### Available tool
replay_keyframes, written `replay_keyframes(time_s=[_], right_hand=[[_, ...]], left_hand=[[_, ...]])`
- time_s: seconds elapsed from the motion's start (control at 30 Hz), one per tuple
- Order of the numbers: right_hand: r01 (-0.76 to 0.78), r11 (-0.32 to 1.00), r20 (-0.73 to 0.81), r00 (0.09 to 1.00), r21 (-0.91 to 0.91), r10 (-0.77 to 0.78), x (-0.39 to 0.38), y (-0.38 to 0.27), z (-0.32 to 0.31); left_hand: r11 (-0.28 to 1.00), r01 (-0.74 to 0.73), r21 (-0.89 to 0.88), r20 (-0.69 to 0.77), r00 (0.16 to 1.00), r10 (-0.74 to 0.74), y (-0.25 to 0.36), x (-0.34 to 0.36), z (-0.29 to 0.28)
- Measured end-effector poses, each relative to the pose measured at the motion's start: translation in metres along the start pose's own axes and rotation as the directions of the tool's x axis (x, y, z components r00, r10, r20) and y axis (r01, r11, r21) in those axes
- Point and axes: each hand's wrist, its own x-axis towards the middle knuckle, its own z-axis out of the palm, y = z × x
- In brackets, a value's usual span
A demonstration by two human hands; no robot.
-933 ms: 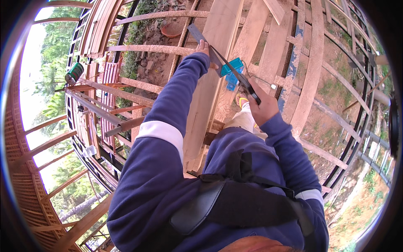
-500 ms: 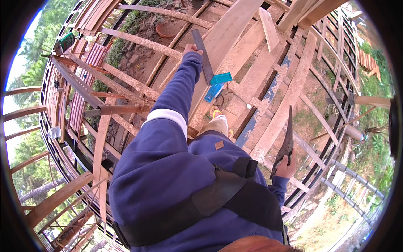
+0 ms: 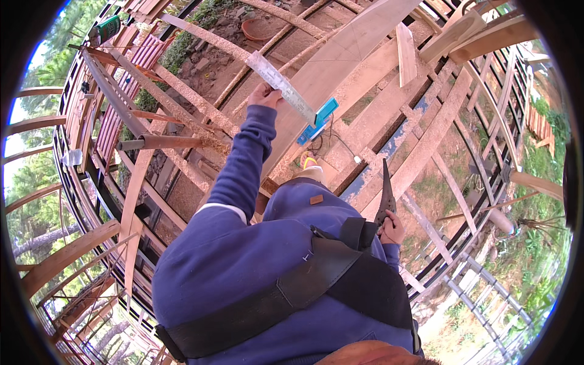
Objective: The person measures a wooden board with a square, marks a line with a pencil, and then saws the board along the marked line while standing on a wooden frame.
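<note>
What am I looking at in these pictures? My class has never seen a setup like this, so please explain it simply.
There is no machine: these are a person's own bare hands. A wide fisheye camera worn on the head looks down, so straight edges curve. The left hand holds a metal square by its blade, over a wide wooden plank; whether they touch is hard to tell. The right hand grips a dark, tapered tool, probably a handsaw, away from the plank. A short loose board lies to the plank's right, and sawdust coats some surrounding timbers.
</note>
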Motion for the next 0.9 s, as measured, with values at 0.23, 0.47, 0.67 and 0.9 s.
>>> replay_keyframes(time_s=[0.23, 0.47, 0.67, 0.9], right_hand=[[0.14, 0.982, 0.2, 0.973, -0.127, -0.113, 0.08, -0.07, 0.038], [0.578, 0.778, 0.477, 0.771, -0.246, -0.422, 0.112, -0.137, 0.065], [0.552, 0.818, 0.483, 0.767, -0.16, -0.423, 0.142, -0.164, 0.042], [0.585, 0.778, 0.46, 0.77, -0.229, -0.443, 0.222, -0.19, 0.017]], left_hand=[[0.935, -0.227, 0.273, 0.32, 0.938, 0.134, 0.019, -0.104, 0.065], [0.96, -0.083, 0.268, 0.558, 0.826, -0.085, 0.045, -0.107, 0.146], [0.987, 0.079, 0.137, 0.59, 0.795, -0.145, 0.059, -0.061, 0.19], [0.976, -0.092, 0.197, 0.648, 0.759, -0.059, 0.054, -0.003, 0.263]])
